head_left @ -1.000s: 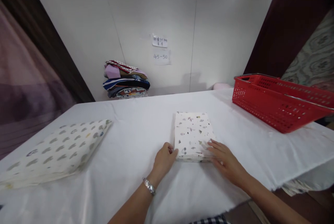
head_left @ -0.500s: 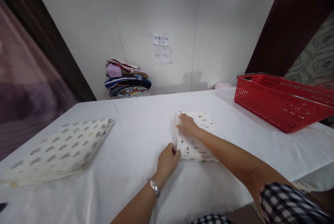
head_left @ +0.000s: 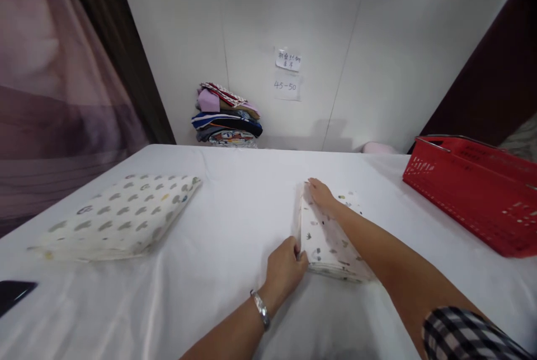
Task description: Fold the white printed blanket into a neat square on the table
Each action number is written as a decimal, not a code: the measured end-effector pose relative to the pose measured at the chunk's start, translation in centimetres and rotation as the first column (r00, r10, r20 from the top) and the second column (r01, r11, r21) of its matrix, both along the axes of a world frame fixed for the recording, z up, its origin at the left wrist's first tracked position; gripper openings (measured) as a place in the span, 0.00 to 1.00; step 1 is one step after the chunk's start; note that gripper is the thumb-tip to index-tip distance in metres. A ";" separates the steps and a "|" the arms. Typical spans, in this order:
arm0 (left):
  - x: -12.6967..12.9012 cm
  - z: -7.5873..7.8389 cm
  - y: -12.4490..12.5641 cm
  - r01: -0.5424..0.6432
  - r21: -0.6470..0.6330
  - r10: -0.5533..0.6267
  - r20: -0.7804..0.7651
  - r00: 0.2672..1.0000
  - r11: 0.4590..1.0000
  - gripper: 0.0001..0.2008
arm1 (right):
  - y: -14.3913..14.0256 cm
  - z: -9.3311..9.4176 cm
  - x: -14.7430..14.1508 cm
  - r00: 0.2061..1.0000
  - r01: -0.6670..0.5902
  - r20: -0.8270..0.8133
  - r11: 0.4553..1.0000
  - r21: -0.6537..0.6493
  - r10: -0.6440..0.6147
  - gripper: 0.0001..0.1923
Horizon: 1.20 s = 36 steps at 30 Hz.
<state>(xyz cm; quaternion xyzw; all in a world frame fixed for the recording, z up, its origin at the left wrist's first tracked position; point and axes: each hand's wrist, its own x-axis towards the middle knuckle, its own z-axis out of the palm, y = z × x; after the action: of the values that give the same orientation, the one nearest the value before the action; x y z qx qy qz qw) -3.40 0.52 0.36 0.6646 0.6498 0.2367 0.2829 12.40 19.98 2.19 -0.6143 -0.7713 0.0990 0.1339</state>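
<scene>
A small folded white cloth (head_left: 325, 239) with tiny coloured prints lies on the white table (head_left: 235, 203) in front of me. My left hand (head_left: 286, 270), with a silver bracelet on the wrist, pinches the cloth's near left corner. My right hand (head_left: 321, 193) reaches across the cloth and grips its far left corner; my forearm covers part of the cloth. A checked sleeve shows at my right elbow.
A larger folded cloth (head_left: 121, 215) with grey spots lies at the left. A red plastic basket (head_left: 474, 192) stands at the right. A stack of folded clothes (head_left: 226, 119) sits against the back wall under two paper notes. A dark flat object (head_left: 12, 294) lies at the left edge.
My right hand went from the cloth's near right corner to its far left corner. The left hand stayed at the near left corner. The view swung left, shifting everything right in the frame.
</scene>
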 end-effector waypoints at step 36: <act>-1.8 -0.6 1.9 -0.089 -0.042 0.093 0.117 0.989 0.995 0.06 | 8.8 -1.1 -7.3 0.974 -0.116 0.199 0.992 0.043 0.105 0.28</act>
<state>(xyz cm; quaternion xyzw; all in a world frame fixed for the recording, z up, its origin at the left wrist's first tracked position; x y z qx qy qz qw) -5.17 2.44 -0.27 0.6136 0.6658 0.2766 0.3221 5.11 28.77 1.08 -0.5735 -0.8160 0.0241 0.0680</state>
